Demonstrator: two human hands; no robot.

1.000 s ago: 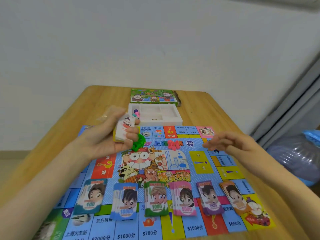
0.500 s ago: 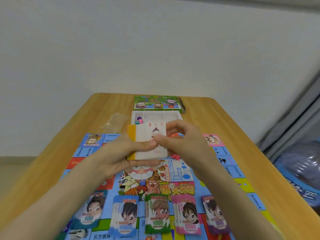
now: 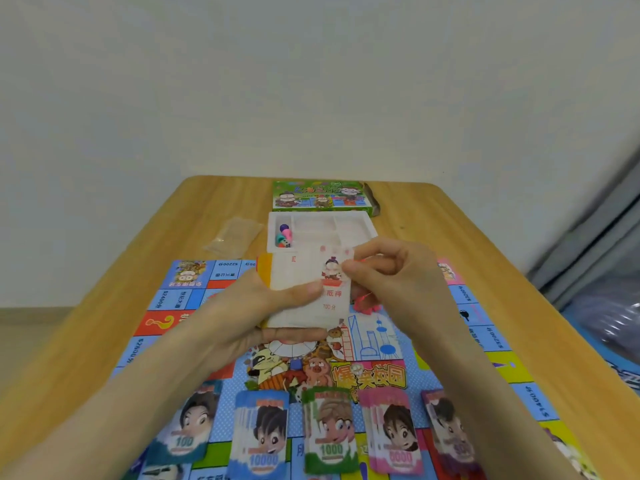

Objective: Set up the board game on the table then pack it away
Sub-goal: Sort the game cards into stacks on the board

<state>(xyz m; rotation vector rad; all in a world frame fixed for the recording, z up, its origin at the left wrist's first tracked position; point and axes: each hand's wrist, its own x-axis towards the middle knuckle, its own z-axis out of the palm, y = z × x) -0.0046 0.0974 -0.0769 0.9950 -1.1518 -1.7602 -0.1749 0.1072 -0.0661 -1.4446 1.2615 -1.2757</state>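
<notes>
Free at 3 o'clock a second ago, the right hand (image 3: 391, 271) now pinches the top of the card stack (image 3: 298, 268) gripped by the left hand (image 3: 249, 317), so card setup seems underway.

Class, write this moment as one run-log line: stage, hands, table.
stage: setup | left hand: holds card stack | right hand: pinches top card | game board: money piles along near edge | tray: tokens inside
</notes>
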